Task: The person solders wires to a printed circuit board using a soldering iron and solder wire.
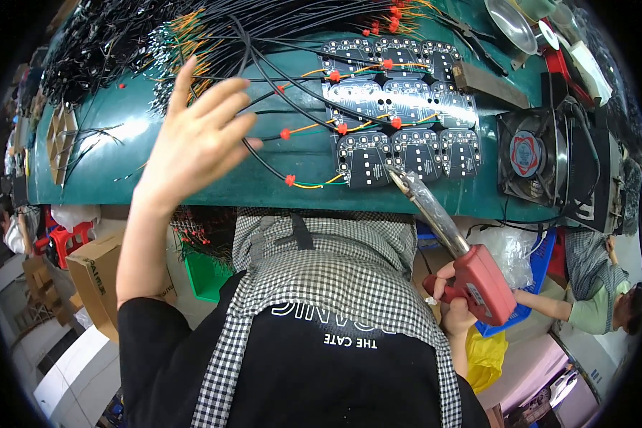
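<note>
My right hand (455, 308) is closed round the handle of a red soldering gun (483, 284). Its metal barrel points up and left, and the tip lies over the lower row of black circuit boards (364, 158). My left hand (205, 132) is raised left of the boards, fingers apart and the index stretched out, with no grip on anything that I can see. Black cables (278, 89) with red ties (290, 180) run past its fingertips to the boards, ending in orange and green wires. Partly behind this hand lies a bundle of bare-ended wires (182, 43).
A fan (526, 153) stands on the green table (285, 196) at right, near a metal bar (493, 84). Pliers (471, 32) and a metal dish (512, 25) lie at far right. A cardboard piece (61, 146) is at left. Another person (595, 285) is at right, beside a blue crate (542, 264).
</note>
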Available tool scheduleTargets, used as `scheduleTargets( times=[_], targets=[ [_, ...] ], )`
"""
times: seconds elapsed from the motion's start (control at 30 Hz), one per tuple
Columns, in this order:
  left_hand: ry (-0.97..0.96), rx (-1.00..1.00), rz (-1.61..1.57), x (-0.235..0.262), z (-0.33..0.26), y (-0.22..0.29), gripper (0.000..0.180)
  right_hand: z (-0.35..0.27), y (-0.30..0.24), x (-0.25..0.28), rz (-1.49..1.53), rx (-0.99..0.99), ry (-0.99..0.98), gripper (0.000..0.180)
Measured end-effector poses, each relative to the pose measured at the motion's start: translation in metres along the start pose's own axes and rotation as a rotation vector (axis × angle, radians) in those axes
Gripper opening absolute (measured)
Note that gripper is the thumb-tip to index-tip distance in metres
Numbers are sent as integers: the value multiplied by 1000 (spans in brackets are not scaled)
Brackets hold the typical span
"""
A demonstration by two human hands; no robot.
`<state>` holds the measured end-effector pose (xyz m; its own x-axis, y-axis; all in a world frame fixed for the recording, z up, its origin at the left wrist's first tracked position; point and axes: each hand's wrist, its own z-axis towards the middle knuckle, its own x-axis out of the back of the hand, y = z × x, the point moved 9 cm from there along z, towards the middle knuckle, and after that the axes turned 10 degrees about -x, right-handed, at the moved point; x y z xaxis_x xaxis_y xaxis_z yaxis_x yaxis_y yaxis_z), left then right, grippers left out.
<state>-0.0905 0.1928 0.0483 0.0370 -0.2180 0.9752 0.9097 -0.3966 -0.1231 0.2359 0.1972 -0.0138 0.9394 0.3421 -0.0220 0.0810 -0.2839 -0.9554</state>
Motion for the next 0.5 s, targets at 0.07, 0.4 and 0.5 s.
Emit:
scheduleTargets(
  times=[0.07,0.4,0.5],
  targets=[
    [18,-53,253,16,3,-4,17,-1,-1,2,10,11,7,70],
    [-277,140,-5,2,-46,-41,31,1,-2,7,109,16,-47,73],
    [-153,327,-869,-8,-59,-64,43,5,-10,8,87,62,-31,72]
  ],
)
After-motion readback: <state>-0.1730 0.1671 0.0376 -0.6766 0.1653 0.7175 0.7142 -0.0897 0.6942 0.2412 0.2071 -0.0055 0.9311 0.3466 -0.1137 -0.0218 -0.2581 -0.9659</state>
